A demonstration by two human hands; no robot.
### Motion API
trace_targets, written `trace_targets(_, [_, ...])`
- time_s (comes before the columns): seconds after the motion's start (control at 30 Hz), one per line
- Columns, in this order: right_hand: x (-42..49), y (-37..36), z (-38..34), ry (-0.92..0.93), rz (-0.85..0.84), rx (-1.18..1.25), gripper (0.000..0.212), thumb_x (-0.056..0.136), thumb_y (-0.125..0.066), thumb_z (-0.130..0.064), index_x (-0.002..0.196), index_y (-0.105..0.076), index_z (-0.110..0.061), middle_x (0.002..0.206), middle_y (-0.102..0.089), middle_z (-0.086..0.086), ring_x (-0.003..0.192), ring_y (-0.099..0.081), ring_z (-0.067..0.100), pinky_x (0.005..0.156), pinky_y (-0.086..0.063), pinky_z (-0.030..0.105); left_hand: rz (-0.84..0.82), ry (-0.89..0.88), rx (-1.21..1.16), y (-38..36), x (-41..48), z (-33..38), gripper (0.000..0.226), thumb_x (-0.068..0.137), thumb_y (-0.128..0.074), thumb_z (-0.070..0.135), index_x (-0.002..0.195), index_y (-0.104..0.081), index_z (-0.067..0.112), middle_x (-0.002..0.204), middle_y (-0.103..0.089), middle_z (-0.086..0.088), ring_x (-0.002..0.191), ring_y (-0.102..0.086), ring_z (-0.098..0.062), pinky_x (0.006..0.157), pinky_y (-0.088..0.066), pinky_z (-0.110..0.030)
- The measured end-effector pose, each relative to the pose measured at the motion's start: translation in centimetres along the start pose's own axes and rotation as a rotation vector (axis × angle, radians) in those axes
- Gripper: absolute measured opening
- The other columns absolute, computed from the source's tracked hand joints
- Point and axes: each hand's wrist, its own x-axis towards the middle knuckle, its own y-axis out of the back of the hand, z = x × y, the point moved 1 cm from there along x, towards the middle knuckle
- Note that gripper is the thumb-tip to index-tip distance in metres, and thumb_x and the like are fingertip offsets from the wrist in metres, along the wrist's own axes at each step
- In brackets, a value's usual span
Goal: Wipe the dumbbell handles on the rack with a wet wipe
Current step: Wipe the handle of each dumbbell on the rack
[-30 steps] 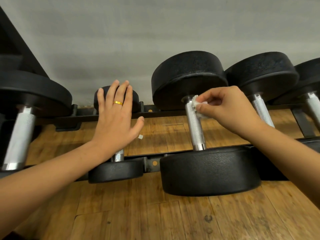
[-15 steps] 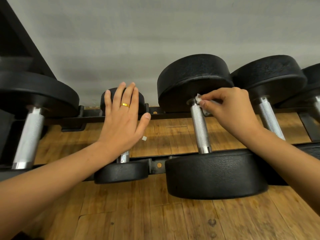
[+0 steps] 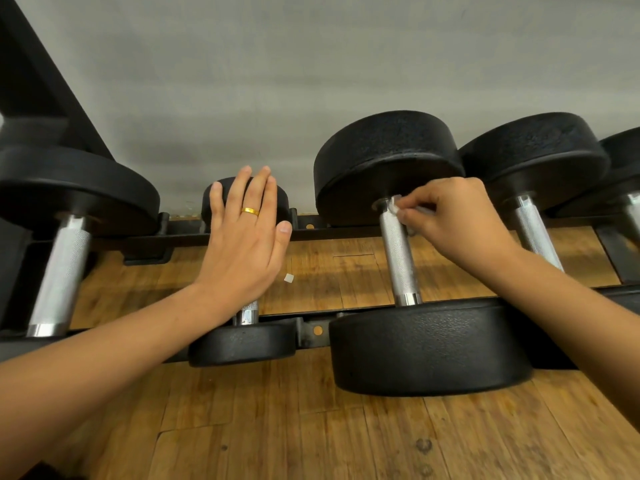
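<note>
Five dumbbells (image 3: pixel 429 344) on one rack (image 3: pixel 322 233); right hand (image 3: pixel 460 220) pinches one wipe (image 3: pixel 395 204).

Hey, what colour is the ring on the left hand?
Gold; the ring on the left hand shows plainly in the head view.

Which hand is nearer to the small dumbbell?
Left. The left hand is spread flat over the small dumbbell, hiding most of its handle; the right hand is off to its right, pinching a wet wipe against the large dumbbell's handle.
</note>
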Motion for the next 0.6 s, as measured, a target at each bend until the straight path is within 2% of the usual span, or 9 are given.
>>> trace_targets(0.07, [0.1,0.1,0.2,0.009,-0.022,-0.012,0.018,0.091,-0.071,-0.019,0.107,-0.077,-0.013,0.1,-0.072,-0.004,0.091,-0.065,0.007,0.088,-0.054,0.029,-0.004,-0.003,0.006,-0.1,0.0,0.0,0.064,0.106,-0.024,0.037,0.157,-0.032,-0.001,0.165,-0.029,-0.016,0.157,-0.015,-0.032,0.126,-0.001,-0.054])
trace_targets(0.17, [-0.4,1.0,0.8,-0.014,-0.188,0.04,0.011,0.088,-0.075,-0.02,0.098,-0.078,-0.016,0.087,-0.07,-0.011,0.074,-0.067,0.0,0.071,-0.051,0.009,-0.006,0.0,0.003,-0.1,0.0,0.0,0.064,0.106,-0.023,0.038,0.157,-0.032,0.0,0.166,-0.028,-0.016,0.157,-0.015,-0.032,0.126,-0.001,-0.054])
trace_targets(0.2, [-0.6,1.1,0.9,-0.016,-0.209,0.064,0.009,0.088,-0.076,-0.02,0.096,-0.078,-0.016,0.084,-0.07,-0.013,0.072,-0.068,-0.002,0.067,-0.049,0.006,-0.005,0.002,0.0,-0.1,0.0,0.0,0.064,0.106,-0.023,0.038,0.157,-0.032,0.0,0.166,-0.028,-0.016,0.157,-0.015,-0.032,0.126,-0.001,-0.054])
trace_targets(0.27, [-0.7,0.8,0.9,-0.004,-0.166,0.096,0.008,0.088,-0.076,-0.019,0.095,-0.079,-0.015,0.082,-0.07,-0.011,0.07,-0.068,0.0,0.069,-0.051,0.01,-0.007,0.003,-0.001,-0.1,0.1,-0.1,0.064,0.106,-0.023,0.038,0.157,-0.033,0.0,0.166,-0.029,-0.016,0.156,-0.016,-0.033,0.126,-0.002,-0.055])
trace_targets(0.33, [-0.3,0.4,0.8,0.012,-0.097,0.083,0.011,0.089,-0.074,-0.019,0.099,-0.078,-0.015,0.088,-0.071,-0.007,0.075,-0.067,0.003,0.078,-0.055,0.02,-0.01,0.004,0.003,-0.1,0.1,-0.1,0.064,0.106,-0.023,0.037,0.157,-0.033,0.0,0.166,-0.029,-0.016,0.157,-0.015,-0.033,0.126,-0.003,-0.056])
trace_targets(0.4, [-0.2,0.4,0.8,0.02,-0.089,0.077,0.014,0.09,-0.073,-0.018,0.102,-0.078,-0.014,0.094,-0.071,-0.005,0.081,-0.066,0.003,0.081,-0.054,0.024,-0.016,0.004,0.002,-0.1,0.0,0.0,0.064,0.106,-0.023,0.037,0.157,-0.033,-0.001,0.166,-0.029,-0.017,0.157,-0.016,-0.033,0.126,-0.004,-0.057])
trace_targets(0.47, [-0.6,1.1,1.1,0.033,-0.185,0.092,0.012,0.088,-0.075,-0.019,0.1,-0.078,-0.017,0.093,-0.071,-0.008,0.08,-0.066,0.001,0.08,-0.055,0.02,-0.024,0.002,0.001,-0.1,0.0,0.1,0.064,0.106,-0.023,0.038,0.156,-0.033,-0.001,0.165,-0.029,-0.017,0.156,-0.016,-0.034,0.126,-0.005,-0.058])
trace_targets(0.57, [-1.8,2.0,1.1,0.052,-0.417,0.125,0.007,0.082,-0.081,-0.021,0.089,-0.079,-0.024,0.084,-0.072,-0.012,0.08,-0.069,-0.002,0.078,-0.055,0.015,-0.029,0.007,0.003,0.0,0.0,0.0,0.064,0.106,-0.023,0.037,0.156,-0.034,-0.001,0.165,-0.029,-0.017,0.156,-0.016,-0.034,0.126,-0.005,-0.058])
trace_targets(0.6, [-1.9,2.0,1.1,0.06,-0.44,0.125,0.008,0.081,-0.082,-0.02,0.088,-0.079,-0.024,0.082,-0.072,-0.012,0.079,-0.069,-0.002,0.077,-0.055,0.015,-0.03,0.008,0.005,0.0,0.1,0.0,0.064,0.106,-0.023,0.037,0.156,-0.034,-0.001,0.165,-0.029,-0.017,0.156,-0.017,-0.034,0.126,-0.005,-0.058])
